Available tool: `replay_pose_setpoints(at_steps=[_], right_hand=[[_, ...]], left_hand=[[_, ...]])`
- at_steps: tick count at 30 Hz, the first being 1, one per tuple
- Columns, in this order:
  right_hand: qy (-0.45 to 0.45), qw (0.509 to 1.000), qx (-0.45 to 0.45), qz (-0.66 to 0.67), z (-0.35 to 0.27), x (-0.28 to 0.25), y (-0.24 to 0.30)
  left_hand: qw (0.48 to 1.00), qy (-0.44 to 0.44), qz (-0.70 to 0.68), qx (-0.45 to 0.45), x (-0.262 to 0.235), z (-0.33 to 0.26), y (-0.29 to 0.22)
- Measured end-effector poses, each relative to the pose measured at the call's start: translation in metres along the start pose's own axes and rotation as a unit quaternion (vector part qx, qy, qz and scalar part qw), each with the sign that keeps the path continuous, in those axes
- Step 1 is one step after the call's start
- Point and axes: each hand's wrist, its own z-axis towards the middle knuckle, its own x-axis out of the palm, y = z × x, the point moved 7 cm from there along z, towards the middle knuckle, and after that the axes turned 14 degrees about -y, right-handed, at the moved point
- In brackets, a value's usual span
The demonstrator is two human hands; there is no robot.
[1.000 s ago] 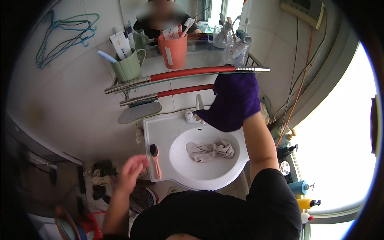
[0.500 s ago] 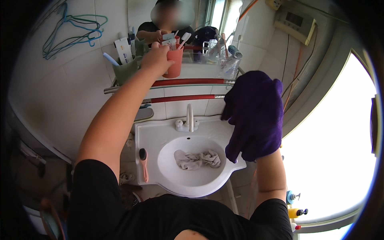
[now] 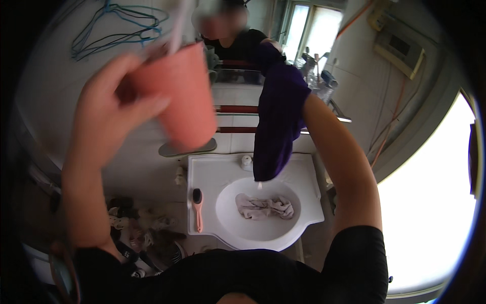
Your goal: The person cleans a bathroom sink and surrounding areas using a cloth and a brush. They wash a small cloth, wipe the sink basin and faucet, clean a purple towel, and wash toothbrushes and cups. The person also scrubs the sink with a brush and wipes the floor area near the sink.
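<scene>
My left hand is raised at the upper left, wrapped round a coral-pink cup. The cup tilts, and a blurred pale stick, like a toothbrush handle, pokes from its top. At the end of my right forearm, a dark purple cloth covers the right hand, so its fingers are hidden. The cloth reaches up to the shelf below the mirror and hangs down in front of the faucet, its lower end above the basin.
A white sink holds a wet greyish cloth. On its left ledge lies a pink-handled brush. Clear plastic items stand at the shelf's right end. Blue-green hangers hang on the left wall; shoes lie below.
My left hand has lifted the pink cup off the shelf and brought it left and nearer. My right hand has carried the purple cloth leftward and up to the shelf.
</scene>
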Motion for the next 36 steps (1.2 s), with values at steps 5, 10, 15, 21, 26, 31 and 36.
replay_pose_setpoints(at_steps=[5,10,15,21,26,31,36], right_hand=[[0.182,0.969,0.011,0.165,0.013,0.039,0.090],[0.284,0.920,-0.033,0.268,0.038,0.045,0.161],[0.346,0.871,-0.059,0.343,0.049,0.032,0.188],[0.278,0.837,-0.091,0.463,0.041,-0.008,0.161],[0.038,0.872,-0.160,0.462,0.020,-0.045,0.150],[0.010,0.916,-0.173,0.362,0.023,-0.066,0.144],[-0.036,0.897,-0.139,0.419,0.015,-0.056,0.150]], left_hand=[[0.986,-0.043,0.156,-0.050,-0.100,-0.074,0.034],[0.974,-0.066,0.205,-0.072,-0.152,-0.109,0.071],[0.972,-0.091,0.204,-0.072,-0.150,-0.100,0.080],[0.961,-0.118,0.241,-0.066,-0.128,-0.065,0.095],[0.942,-0.080,0.319,-0.071,-0.088,-0.006,0.129],[0.915,-0.063,0.384,-0.106,-0.042,0.048,0.168],[0.901,-0.019,0.378,-0.211,-0.008,0.057,0.190]])
